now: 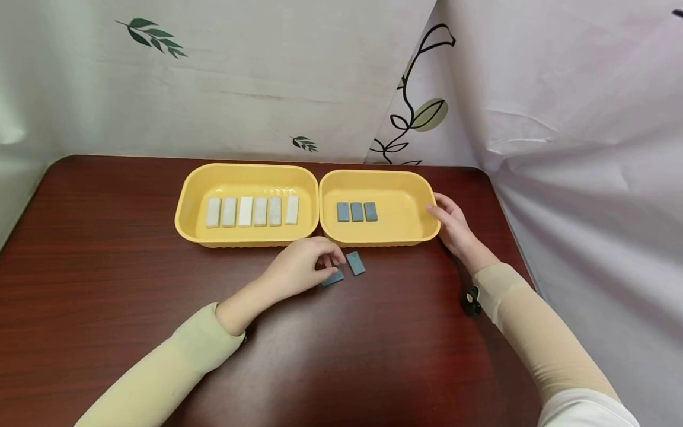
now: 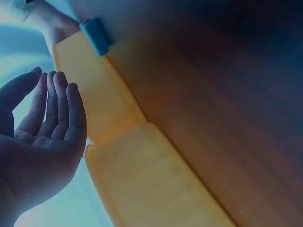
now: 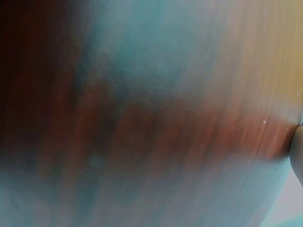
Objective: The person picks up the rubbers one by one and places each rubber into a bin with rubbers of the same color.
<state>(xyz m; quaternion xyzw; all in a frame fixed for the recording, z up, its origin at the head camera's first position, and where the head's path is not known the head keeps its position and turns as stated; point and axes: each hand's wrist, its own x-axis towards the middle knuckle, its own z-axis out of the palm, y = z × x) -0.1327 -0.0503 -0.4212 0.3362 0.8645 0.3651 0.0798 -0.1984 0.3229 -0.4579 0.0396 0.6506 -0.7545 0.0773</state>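
Observation:
My left hand (image 1: 304, 267) hovers over the table in front of the containers, its fingers bent loosely. Below its thumb is a blue-grey rectangular block (image 1: 333, 279), partly covered by the hand. The left wrist view shows the left hand (image 2: 52, 127) with thumb and fingertips apart and nothing between them. Another blue-grey block (image 1: 356, 263) lies just right of the fingers. With the thumb over its rim, my right hand (image 1: 455, 228) grips the right end of a yellow container (image 1: 411, 207). Three blue-grey blocks (image 1: 357, 212) stand in a row inside it.
A second yellow container (image 1: 248, 242) adjoins on the left, holding a row of several whitish blocks (image 1: 245, 212). Both sit near the back of the dark red-brown table (image 1: 347, 356). Pale patterned cloth (image 1: 256, 89) hangs behind and to the right. The right wrist view is blurred.

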